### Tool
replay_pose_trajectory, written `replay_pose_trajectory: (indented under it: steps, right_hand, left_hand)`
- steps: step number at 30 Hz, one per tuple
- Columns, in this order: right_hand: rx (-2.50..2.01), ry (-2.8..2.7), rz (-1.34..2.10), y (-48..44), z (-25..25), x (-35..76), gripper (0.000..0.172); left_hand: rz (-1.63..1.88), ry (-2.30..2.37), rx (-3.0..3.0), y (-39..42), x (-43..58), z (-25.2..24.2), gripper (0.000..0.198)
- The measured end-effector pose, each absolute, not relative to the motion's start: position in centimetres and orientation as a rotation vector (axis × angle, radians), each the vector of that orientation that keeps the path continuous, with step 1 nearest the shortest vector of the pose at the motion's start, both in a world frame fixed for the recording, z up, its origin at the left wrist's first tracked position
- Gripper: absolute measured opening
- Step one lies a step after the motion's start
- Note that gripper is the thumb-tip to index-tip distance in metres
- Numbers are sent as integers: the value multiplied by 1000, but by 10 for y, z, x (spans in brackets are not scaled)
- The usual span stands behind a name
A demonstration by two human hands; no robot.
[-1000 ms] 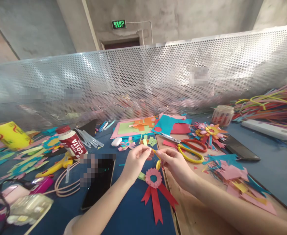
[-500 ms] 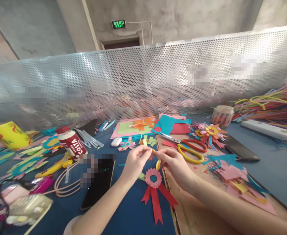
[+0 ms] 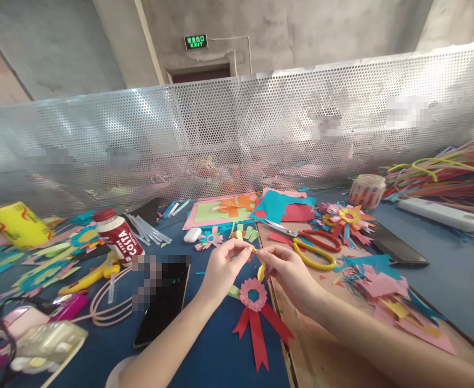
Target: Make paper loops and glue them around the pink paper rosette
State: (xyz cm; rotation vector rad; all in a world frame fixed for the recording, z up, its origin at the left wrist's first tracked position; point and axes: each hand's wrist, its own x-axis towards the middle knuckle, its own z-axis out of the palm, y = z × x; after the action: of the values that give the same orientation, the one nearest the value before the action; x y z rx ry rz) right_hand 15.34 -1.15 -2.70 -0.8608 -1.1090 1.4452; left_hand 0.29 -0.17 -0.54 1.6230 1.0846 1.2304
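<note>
Fingertips [image 3: 246, 249] of the left hand [image 3: 224, 264] and the right hand [image 3: 287, 264] meet above the blue table [image 3: 216, 350], both sets pinched closed on one small yellow paper piece [image 3: 253, 249]. It sits between the two thumbs and forefingers, raised off the surface. It looks narrow, yellow shading to orange, and the fingers cover most of it, so its full shape cannot be told. One yellow petal [image 3: 261, 271] hangs just beneath the right hand; whether it is joined to the held piece is unclear.

Just below the hands lies one rosette [image 3: 260, 304]: one scalloped pink ring, one blue centre, three red tails. One brown board [image 3: 313, 355] lies under the right forearm. Beyond the hands are one small pink and blue flower [image 3: 209, 237], one white case [image 3: 192, 234] and one pair of scissors [image 3: 316, 245] with one red and one yellow handle.

Farther out are two dark phones, one left [image 3: 162, 310], one right [image 3: 398, 245]; one yellow glue gun [image 3: 91, 275], one coffee bottle [image 3: 118, 237], one glass jar [image 3: 367, 191] and one white power strip [image 3: 445, 214]. One perforated metal panel [image 3: 221, 124] stands behind, with one green exit sign [image 3: 195, 42] above.
</note>
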Motion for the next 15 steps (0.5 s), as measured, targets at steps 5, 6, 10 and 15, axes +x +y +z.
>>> replay_pose_trajectory:
  steps: [5,6,10,15]
  right_hand:
    - [-869,-1121,1445,-11,-27,153,31]
    - [-873,-1127,1440,-11,-27,153,31]
    - [-891,-1157,1401,-12,-29,151,31]
    - [-895,-1210,1329,-14,-30,150,28]
  left_hand:
    - [1244,1078,1651,-1,2,-6,14]
    - [1243,1080,1660,-1,2,-6,14]
    - [1256,1093,1678,-2,2,-5,12]
    - [1262,1060,1619,-3,3,-5,11]
